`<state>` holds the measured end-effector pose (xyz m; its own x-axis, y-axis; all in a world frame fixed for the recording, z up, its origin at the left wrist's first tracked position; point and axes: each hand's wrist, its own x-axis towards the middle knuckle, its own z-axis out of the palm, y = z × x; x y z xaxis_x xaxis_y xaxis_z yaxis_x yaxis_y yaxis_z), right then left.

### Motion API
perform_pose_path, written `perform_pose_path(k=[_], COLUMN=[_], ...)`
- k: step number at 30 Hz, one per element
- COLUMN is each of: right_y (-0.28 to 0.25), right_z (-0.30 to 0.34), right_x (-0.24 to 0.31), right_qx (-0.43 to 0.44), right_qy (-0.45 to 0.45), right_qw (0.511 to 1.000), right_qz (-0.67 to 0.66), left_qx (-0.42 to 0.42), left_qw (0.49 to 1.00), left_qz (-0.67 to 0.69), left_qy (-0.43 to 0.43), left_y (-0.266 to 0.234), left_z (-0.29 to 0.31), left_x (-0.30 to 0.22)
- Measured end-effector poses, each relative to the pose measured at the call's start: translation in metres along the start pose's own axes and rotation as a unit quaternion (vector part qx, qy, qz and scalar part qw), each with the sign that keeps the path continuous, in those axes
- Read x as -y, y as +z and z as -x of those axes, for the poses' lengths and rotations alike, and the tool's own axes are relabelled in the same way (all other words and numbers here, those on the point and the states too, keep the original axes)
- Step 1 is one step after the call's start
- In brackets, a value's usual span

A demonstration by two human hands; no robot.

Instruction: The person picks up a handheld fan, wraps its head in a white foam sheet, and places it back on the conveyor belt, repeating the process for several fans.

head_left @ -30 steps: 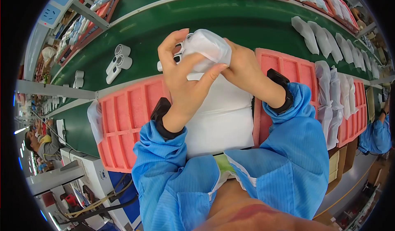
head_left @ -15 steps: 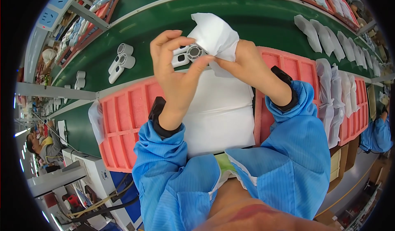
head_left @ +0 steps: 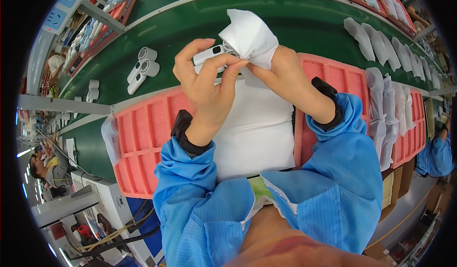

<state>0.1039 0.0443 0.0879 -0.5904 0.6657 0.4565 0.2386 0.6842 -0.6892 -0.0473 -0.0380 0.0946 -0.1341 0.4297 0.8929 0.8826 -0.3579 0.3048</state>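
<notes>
My left hand (head_left: 205,79) grips a small white plastic device (head_left: 209,55) with a dark button and round openings, held above the work surface. My right hand (head_left: 281,74) pinches a white bag or cloth (head_left: 248,36) bunched over the device's right end. Both wrists wear black bands and blue sleeves. Under the hands lies a stack of white sheets (head_left: 254,124) between two pink compartment trays (head_left: 143,138).
A green conveyor belt (head_left: 295,17) runs behind the hands, carrying two more white devices (head_left: 142,67) at the left and a row of white-bagged items (head_left: 381,43) at the right. More bagged items (head_left: 388,110) lie on the right pink tray. Other people work at the far left and right.
My hands have lifted the device higher and turned it. The white bag has shifted from wrapping the device to bunching at its right end, exposing the device's body.
</notes>
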Motion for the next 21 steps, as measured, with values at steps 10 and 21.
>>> perform_pose_path(k=[10,21], right_y=[0.003,-0.008], right_z=[0.003,-0.003], right_x=[-0.001,0.002], right_qx=[-0.002,0.066], right_qy=[-0.016,0.014], right_qw=[0.998,0.995], right_qz=[0.057,-0.076], left_qx=[-0.051,0.014], left_qw=[0.998,0.993], left_qz=[0.024,0.081], left_qy=[-0.008,-0.090], left_y=[0.010,-0.001], left_z=[0.005,-0.002], left_x=[-0.005,0.002])
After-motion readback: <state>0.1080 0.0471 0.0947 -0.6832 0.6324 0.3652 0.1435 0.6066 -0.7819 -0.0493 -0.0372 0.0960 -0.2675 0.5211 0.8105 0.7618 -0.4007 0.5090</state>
